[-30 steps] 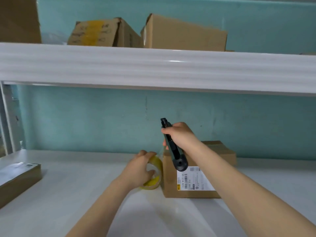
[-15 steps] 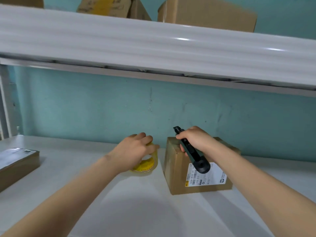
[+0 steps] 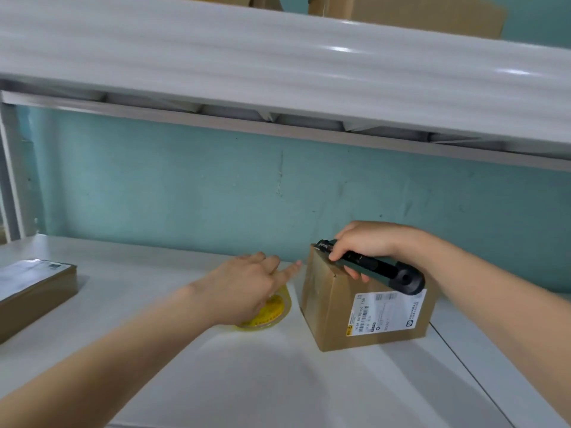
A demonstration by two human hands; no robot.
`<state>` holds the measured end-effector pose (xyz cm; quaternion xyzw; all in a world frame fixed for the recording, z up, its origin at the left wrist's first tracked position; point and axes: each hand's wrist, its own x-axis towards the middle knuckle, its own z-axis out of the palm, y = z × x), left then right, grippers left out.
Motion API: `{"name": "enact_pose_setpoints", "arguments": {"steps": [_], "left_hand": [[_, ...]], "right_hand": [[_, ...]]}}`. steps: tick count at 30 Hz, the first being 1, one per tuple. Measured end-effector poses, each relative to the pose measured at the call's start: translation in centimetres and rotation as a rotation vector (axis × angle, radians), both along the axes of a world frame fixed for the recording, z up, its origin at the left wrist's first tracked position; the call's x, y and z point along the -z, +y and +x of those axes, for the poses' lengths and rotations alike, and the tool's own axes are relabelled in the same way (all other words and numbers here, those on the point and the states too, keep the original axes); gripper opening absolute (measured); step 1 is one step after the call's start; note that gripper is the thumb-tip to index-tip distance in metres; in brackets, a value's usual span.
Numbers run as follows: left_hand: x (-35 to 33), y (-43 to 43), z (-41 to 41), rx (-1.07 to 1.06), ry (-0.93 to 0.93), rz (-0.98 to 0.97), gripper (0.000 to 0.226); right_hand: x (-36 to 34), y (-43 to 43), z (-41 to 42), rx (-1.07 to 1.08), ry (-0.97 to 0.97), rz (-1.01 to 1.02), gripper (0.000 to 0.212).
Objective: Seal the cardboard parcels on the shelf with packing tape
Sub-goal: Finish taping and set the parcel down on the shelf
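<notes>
A small cardboard parcel (image 3: 340, 304) with a white label stands on the white shelf (image 3: 278, 381), right of centre. My right hand (image 3: 367, 242) grips a dark green utility knife (image 3: 380, 268) lying across the parcel's top front edge, its tip at the top left corner. A roll of yellow-cored packing tape (image 3: 272, 310) lies flat on the shelf just left of the parcel. Over the roll hovers my left hand (image 3: 244, 285), fingers straight and pointing toward the parcel; whether it touches the roll is unclear.
A flat brown parcel (image 3: 34, 291) with a shiny label lies at the shelf's left edge. An upper white shelf (image 3: 278, 63) overhangs close above, with more cardboard boxes (image 3: 417, 10) on it. A teal wall backs the shelf. A seam runs along the shelf at the right.
My left hand has let go of the tape roll, which now lies flat, and its fingers have straightened. My right hand has lowered the knife onto the parcel's top edge.
</notes>
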<state>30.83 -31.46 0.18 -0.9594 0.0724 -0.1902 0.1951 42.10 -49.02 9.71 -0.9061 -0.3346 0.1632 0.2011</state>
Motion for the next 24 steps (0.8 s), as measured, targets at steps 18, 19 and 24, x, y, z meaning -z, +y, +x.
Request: {"name": "enact_pose_setpoints", "arguments": {"steps": [18, 19, 24], "left_hand": [[2.4, -6.4, 1.7, -0.516, -0.300, -0.469, 0.034], [2.7, -6.4, 1.8, -0.525, -0.353, -0.477, 0.030], [4.3, -5.4, 2.8, -0.600, -0.495, -0.456, 0.021]], "right_hand": [[-0.7, 2.0, -2.4, -0.138, -0.099, -0.141, 0.003], [-0.7, 2.0, -2.4, -0.136, -0.094, -0.145, 0.004], [-0.7, 3.1, -3.0, -0.131, -0.111, -0.219, 0.027]]}}
